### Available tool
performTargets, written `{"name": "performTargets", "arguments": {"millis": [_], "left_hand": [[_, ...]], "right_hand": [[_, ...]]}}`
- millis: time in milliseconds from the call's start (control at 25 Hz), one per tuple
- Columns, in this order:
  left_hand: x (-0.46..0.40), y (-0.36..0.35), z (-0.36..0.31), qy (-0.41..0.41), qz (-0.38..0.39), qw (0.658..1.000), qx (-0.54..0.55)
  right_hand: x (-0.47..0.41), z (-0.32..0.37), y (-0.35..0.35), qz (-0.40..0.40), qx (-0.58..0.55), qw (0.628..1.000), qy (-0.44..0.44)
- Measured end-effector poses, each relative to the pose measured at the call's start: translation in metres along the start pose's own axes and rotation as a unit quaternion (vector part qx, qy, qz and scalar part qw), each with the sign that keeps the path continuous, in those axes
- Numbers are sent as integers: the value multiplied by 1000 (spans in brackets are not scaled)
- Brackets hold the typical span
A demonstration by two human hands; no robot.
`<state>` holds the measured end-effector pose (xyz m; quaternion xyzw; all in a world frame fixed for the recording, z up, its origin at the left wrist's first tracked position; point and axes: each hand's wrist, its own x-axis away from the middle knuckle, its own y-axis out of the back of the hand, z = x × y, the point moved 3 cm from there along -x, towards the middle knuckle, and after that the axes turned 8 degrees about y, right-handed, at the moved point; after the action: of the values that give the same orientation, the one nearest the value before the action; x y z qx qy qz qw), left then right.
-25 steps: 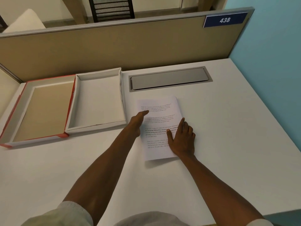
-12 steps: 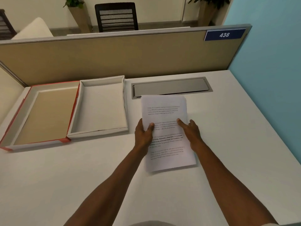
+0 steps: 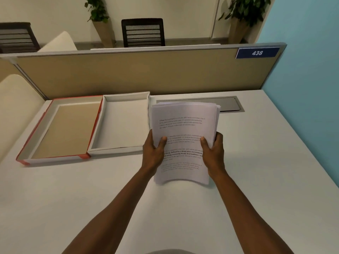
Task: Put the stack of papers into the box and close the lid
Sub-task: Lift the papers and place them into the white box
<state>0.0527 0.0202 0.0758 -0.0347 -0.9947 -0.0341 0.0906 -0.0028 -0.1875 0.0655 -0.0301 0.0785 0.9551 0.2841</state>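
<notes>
The left hand [image 3: 153, 153] and right hand [image 3: 213, 154] grip the stack of papers [image 3: 183, 129] by its side edges, between them; white printed sheets, near edge bowed.

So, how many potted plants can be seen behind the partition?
2. One plant stands left of the black chair; the other plant is at the right, near the blue wall. Others may be hidden.

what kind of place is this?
Likely an open-plan office cubicle: white desk behind a tan fabric partition, blue "438" number plate, grey metal cable hatch; black slatted chair beyond.
</notes>
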Motion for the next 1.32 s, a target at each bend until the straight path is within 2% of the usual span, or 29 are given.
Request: {"name": "performTargets", "arguments": {"millis": [200,360,640,880,1320], "left_hand": [[9,14,-2,-23,31,998,49],[11,16,-2,-15,52,997,61],[25,22,1,-52,19,998,27],[30,31,9,-55,25,998,-6],[36,39,19,-49,6,998,-26]], "right_hand": [[24,15,-2,26,-12,996,86],[34,13,-1,50,-34,996,65],[43,26,-2,53,-41,993,93],[51,19,-4,54,-66,993,77],[54,20,-1,66,-27,994,79]]}}
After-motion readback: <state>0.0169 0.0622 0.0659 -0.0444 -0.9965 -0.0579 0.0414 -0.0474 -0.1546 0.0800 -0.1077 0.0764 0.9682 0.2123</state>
